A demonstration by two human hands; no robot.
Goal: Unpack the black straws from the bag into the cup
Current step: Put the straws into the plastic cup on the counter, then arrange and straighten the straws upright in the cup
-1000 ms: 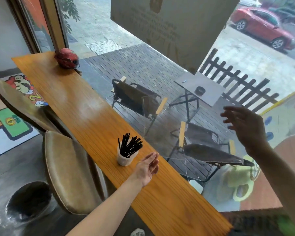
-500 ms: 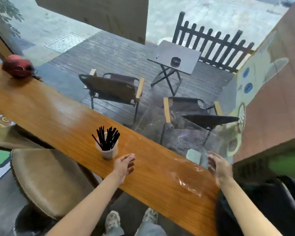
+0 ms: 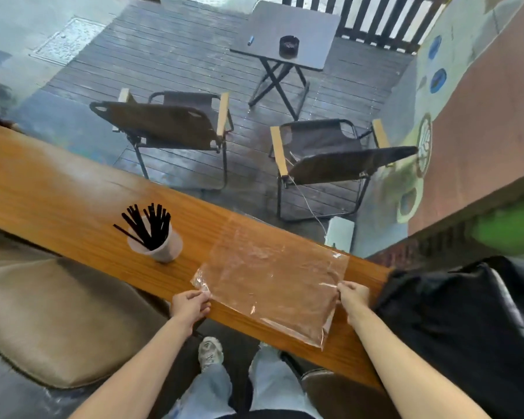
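A long wooden counter (image 3: 73, 189) runs along a window. Beyond the glass stand two folding chairs – one (image 3: 170, 125) on the left, another (image 3: 330, 158) on the right – and a small folding table (image 3: 288, 31) carrying a dark ashtray (image 3: 289, 45). A black bag (image 3: 466, 322) sits against the counter's right end, close beside the right hand, and a tan padded stool (image 3: 58, 316) fills the space below the counter on the left. The person's jeans and one shoe (image 3: 211, 352) show between the forearms. Nothing lies between the hands and the cup.

The white cup (image 3: 161, 244) stands upright on the counter, well left of centre. It holds the black straws (image 3: 147, 223), a loose bunch leaning and fanning out above the rim. The clear plastic bag (image 3: 273, 279) lies flat on the wood just right of the cup but apart from it, its near corner reaching over the counter's front edge. It looks empty – the wood grain shows through it and no straws can be seen inside.

The left hand (image 3: 189, 306) pinches the bag's left edge near its front corner, fingers curled with the film caught between thumb and fingertips. The right hand (image 3: 353, 297) pinches the bag's right edge in the same way, fingers curled in. The bag is stretched between the two hands, both of which sit at the counter's front edge.
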